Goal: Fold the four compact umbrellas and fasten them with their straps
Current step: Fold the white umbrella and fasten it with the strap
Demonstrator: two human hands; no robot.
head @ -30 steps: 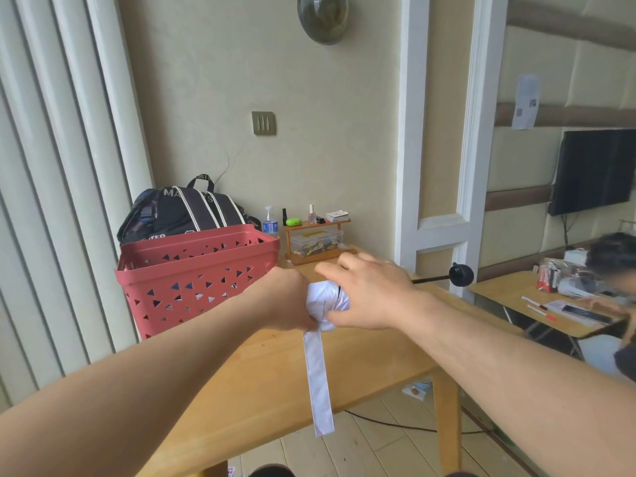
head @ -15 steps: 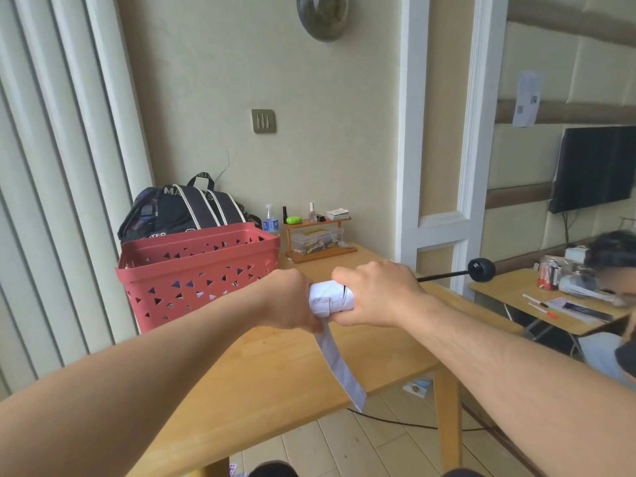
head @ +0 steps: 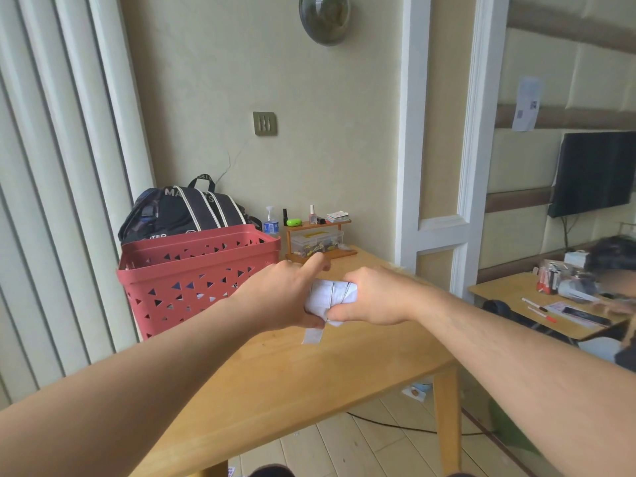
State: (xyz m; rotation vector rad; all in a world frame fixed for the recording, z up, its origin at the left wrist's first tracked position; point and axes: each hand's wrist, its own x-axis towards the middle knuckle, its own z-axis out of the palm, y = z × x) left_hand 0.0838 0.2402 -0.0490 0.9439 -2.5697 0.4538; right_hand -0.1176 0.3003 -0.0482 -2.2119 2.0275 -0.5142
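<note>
**Two hands wrap a strap round a folded white umbrella above a wooden table**

A person stands at a light wooden table [head: 275, 383], both bare arms reaching forward; between the hands sits a folded white compact umbrella [head: 332, 294], held in the air just over the tabletop so the bundle can be turned freely. The right hand [head: 375, 294] curls round one end of the rolled fabric, keeping the pleats tight; the left hand [head: 285, 297] grips the other end, index finger lifted, thumb underneath. A short tail of the white strap [head: 313, 335] hangs below the left hand, most of it apparently wound round the bundle; whether it is fastened is hidden by the fingers. A red perforated basket [head: 196, 273] stands just left of the hands, probably to receive finished umbrellas; behind it rests a dark backpack [head: 186, 211].
</note>
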